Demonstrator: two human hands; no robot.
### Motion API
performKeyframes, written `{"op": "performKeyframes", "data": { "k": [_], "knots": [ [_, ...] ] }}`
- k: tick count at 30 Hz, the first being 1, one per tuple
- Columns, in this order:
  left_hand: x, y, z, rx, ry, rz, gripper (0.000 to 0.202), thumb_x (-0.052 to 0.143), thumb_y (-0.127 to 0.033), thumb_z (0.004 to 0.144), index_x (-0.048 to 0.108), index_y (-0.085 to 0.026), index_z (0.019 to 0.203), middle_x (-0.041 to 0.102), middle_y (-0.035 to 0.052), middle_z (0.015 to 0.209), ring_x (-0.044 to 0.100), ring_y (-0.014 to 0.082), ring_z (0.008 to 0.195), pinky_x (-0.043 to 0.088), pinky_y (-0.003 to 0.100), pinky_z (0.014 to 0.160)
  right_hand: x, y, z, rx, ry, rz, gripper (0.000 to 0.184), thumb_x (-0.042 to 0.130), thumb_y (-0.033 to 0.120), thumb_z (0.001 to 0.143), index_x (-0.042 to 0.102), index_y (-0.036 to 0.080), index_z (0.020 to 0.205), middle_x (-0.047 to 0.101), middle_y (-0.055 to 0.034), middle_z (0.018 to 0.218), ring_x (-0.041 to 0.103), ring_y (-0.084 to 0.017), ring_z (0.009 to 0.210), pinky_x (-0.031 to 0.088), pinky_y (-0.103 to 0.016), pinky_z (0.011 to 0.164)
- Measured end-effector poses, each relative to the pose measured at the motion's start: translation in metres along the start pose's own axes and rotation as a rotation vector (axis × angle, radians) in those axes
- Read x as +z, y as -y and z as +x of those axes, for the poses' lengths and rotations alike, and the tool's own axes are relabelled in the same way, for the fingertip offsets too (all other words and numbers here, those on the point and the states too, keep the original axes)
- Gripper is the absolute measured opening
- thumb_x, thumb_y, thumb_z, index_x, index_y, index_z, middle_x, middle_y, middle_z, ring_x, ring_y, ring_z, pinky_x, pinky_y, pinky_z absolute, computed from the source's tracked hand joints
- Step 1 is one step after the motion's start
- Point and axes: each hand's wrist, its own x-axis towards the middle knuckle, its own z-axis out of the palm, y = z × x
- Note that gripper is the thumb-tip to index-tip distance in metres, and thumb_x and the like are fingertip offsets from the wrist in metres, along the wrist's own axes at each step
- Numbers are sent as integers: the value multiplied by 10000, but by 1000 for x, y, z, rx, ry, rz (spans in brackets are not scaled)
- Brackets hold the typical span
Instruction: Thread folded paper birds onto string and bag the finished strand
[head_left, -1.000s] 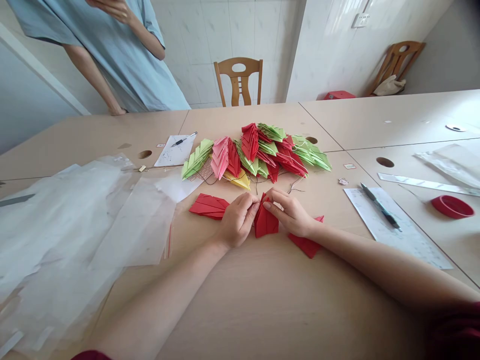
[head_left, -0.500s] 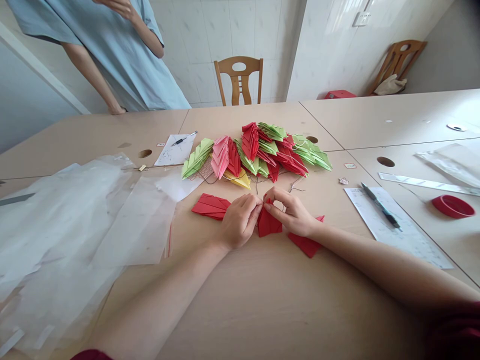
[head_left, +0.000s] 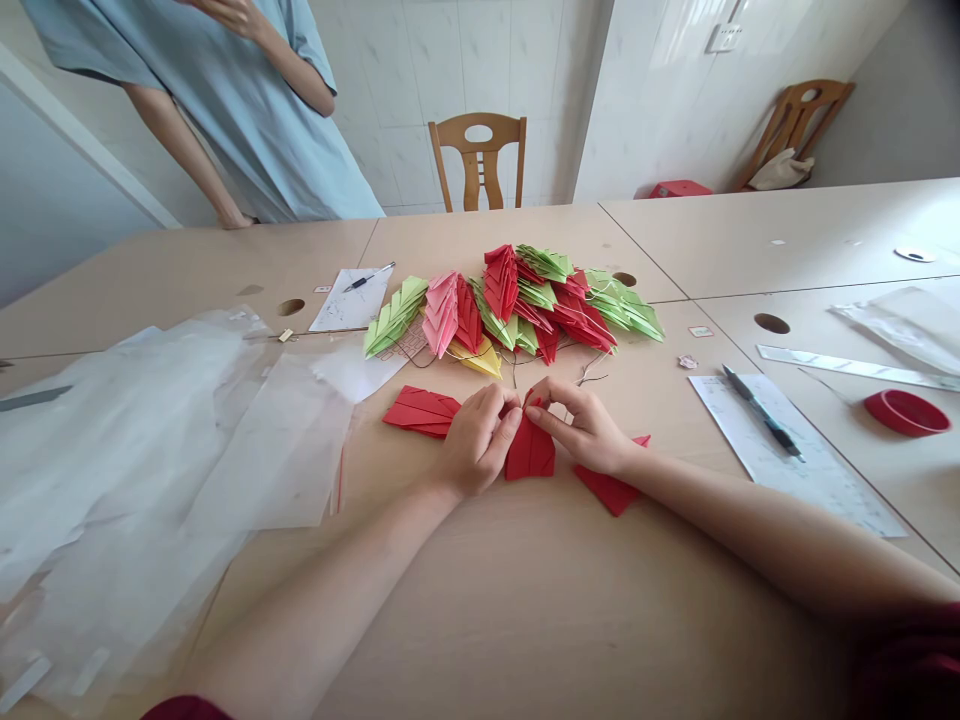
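Note:
Both my hands meet over the middle of the table, with a red folded paper piece [head_left: 531, 452] hanging between them. My left hand [head_left: 481, 432] pinches at its upper edge, the fingertips partly hidden. The thumb and fingers of my right hand [head_left: 577, 425] close on the top of the same piece. Left of my hands lies another red folded paper [head_left: 418, 410], partly behind my left hand. A further red paper piece [head_left: 611, 490] rests under my right wrist. Beyond my hands is a pile of folded paper leaves in green, pink, red and yellow [head_left: 499, 285], with loose threads.
Translucent plastic bags [head_left: 150, 430] spread over the left side. Right of me are a paper sheet [head_left: 825, 500] with a pen [head_left: 763, 412], a ruler [head_left: 855, 366] and a red tape roll [head_left: 906, 412]. Across the table stands a person in a blue shirt [head_left: 247, 120].
The red paper piece between my hands has swung slightly to the left and its lower end has turned. Both hands keep their pinch, with small finger shifts.

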Motion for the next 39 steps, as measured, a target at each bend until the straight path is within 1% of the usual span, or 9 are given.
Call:
{"op": "performKeyframes", "data": {
  "k": [9,12,14,16,18,24,29,34,39],
  "knots": [
    [-4,0,0,54,8,61,131,346,-234,965,461,-209,907,567,47,881,525,187,818,424,332,781,-1,1,0,-20,-14,-20,134,515,316,945,561,217,867,595,-26,858,547,-164,790,469,-318,749],
    [-7,2,-1,82,-51,125,125,395,-258,934,496,-200,979,592,69,963,540,213,898,415,365,827,-4,-1,2,-53,-108,17,140,524,332,946,590,225,884,605,-38,904,569,-178,849,480,-344,789],
    [-8,3,-1,87,-90,190,215,510,-333,896,515,-197,1063,612,78,1020,556,233,947,408,385,860,-6,-4,3,-81,-202,39,136,548,340,934,614,235,880,595,-47,946,573,-191,904,488,-356,805],
    [-6,6,1,76,-151,247,332,619,-370,847,522,-200,1115,639,66,1014,578,230,940,411,385,875,-9,-7,5,-102,-278,46,113,574,331,920,638,245,887,579,-53,994,572,-202,959,497,-362,811],
    [-5,9,2,71,-218,285,328,658,-341,835,534,-210,1110,661,41,967,596,207,899,422,367,865,-11,-10,5,-122,-307,32,92,579,304,917,653,251,901,574,-57,1026,572,-209,1000,504,-368,821],
    [-7,16,5,174,-324,328,223,643,-200,844,561,-219,1051,655,33,952,593,190,894,455,343,839,-14,-10,6,-193,-271,-144,27,617,228,885,634,242,900,596,-64,1067,588,-216,1021,510,-391,855],
    [-7,14,3,249,-326,380,168,572,-113,871,585,-224,997,660,30,920,588,187,899,446,339,831,-12,-13,6,-231,-252,-268,68,614,185,875,615,244,909,605,-65,1077,580,-223,1016,511,-411,856],
    [-7,9,1,194,-324,409,164,594,-200,880,618,-216,1041,641,60,990,576,199,947,428,349,854,-11,-14,4,-254,-205,-309,102,594,176,891,642,259,928,587,-67,1089,570,-231,1052,515,-424,870],
    [-7,8,0,178,-292,456,95,602,-245,888,652,-219,965,637,45,913,564,190,881,404,344,818,-9,-15,3,-265,-173,-303,143,591,165,892,666,268,957,565,-70,1090,577,-221,1038,529,-396,835]
  ]
}}
